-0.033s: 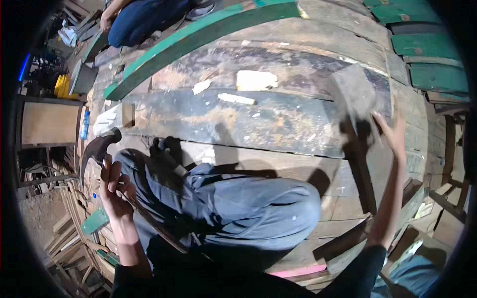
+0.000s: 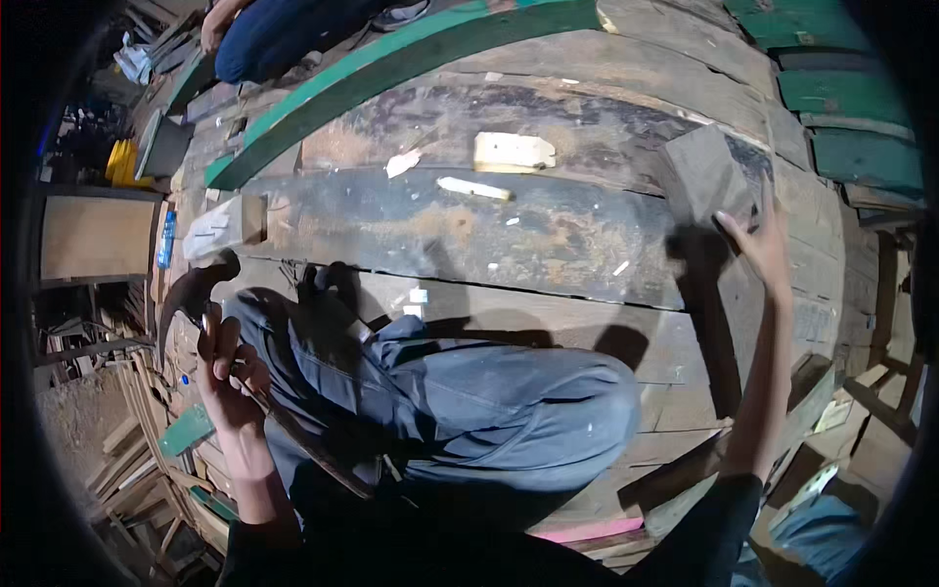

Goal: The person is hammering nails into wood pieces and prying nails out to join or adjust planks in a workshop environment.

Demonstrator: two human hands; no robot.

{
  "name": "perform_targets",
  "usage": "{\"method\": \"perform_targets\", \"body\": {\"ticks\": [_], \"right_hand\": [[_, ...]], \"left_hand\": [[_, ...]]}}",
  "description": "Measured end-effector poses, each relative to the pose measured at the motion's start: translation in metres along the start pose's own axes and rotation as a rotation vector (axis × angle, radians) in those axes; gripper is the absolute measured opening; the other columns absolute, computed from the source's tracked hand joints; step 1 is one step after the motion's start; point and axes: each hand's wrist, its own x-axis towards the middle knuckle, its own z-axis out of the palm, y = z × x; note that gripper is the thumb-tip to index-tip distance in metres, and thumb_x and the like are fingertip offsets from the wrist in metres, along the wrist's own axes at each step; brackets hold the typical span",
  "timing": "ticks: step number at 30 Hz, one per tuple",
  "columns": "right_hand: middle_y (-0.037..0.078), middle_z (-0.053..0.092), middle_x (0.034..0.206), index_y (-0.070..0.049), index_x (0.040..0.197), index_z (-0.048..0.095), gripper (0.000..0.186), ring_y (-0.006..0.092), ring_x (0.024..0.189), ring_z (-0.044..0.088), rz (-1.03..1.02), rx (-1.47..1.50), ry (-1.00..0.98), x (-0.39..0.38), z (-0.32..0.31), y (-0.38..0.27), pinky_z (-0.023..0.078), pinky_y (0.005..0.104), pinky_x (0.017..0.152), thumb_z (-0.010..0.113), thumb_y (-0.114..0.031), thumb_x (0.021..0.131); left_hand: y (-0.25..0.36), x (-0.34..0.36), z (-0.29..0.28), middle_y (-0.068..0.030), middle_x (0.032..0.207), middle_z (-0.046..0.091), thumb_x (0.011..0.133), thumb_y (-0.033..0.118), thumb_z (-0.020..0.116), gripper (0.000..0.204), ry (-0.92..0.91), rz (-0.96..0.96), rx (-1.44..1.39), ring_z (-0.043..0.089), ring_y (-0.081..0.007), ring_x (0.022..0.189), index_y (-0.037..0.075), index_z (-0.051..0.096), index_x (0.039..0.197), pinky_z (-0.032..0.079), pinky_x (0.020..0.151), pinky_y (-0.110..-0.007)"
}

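Observation:
My left hand (image 2: 233,377) is closed around the handle of a claw hammer (image 2: 201,284). The hammer's dark head sticks up beyond my fingers, and its handle slants down across my lap. On the right, my right hand (image 2: 765,249) has its thumb and forefinger spread beside a grey wooden block (image 2: 702,174). The thumb tip is at the block's lower edge; whether it touches cannot be told. Another wooden block (image 2: 225,227), pale on one side, lies beyond the hammer head.
Pale wood scraps (image 2: 514,152) and chips lie on the worn planks (image 2: 391,220). A long green beam (image 2: 391,68) curves across the far side, with another person's knee (image 2: 284,39) behind it. Green boards (image 2: 822,93) are at the far right, and loose sticks (image 2: 147,411) at the left.
The wooden block by my right hand was blurred and now looks sharp. My right hand has shifted slightly left, its thumb closer to the block. My left hand keeps the hammer in about the same place.

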Motion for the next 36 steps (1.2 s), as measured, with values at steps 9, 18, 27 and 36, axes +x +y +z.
{"method": "perform_targets", "body": {"ticks": [9,18,27,36], "right_hand": [[0.035,0.03,0.151,-0.022,0.162,0.006,0.137,0.0537,0.138,0.033,0.209,-0.613,-0.047,0.063,0.063,-0.006,0.03,0.055,0.112,0.083,-0.07,0.059],[0.03,0.037,0.149,-0.013,0.161,0.008,0.14,0.0479,0.135,0.04,-0.039,-0.557,-0.271,-0.023,0.082,-0.109,0.033,0.0521,0.113,0.09,-0.05,0.054],[0.031,0.04,0.14,-0.007,0.158,0.019,0.136,0.0476,0.125,0.043,-0.287,-0.307,-0.376,-0.067,0.129,-0.256,0.033,0.0544,0.107,0.094,-0.035,0.048],[0.03,0.035,0.144,-0.012,0.156,0.027,0.131,0.0468,0.131,0.036,-0.464,-0.276,-0.433,-0.057,0.213,-0.423,0.027,0.0585,0.109,0.088,-0.048,0.047]], "left_hand": [[0.03,0.01,-0.084,0.01,0.065,0.041,0.101,0.024,0.055,0.056,0.063,0.082,-0.069,0.037,-0.0019,0.057,0.0,0.039,0.149,0.038,0.052,-0.017],[0.055,0.024,-0.132,0.0071,0.055,0.039,0.11,0.026,0.039,0.043,0.105,0.098,-0.325,0.025,-0.0015,0.04,-0.007,0.045,0.138,0.021,0.033,-0.018],[0.067,0.044,-0.167,0.0048,0.054,0.042,0.11,0.027,0.037,0.052,-0.058,0.062,-0.526,0.02,-0.0004,0.038,-0.011,0.032,0.146,0.02,0.031,-0.017],[0.087,0.024,-0.201,0.0041,0.051,0.044,0.109,0.023,0.039,0.054,0.133,0.18,-0.505,0.022,-0.0001,0.037,-0.011,0.026,0.149,0.019,0.029,-0.017]]}}
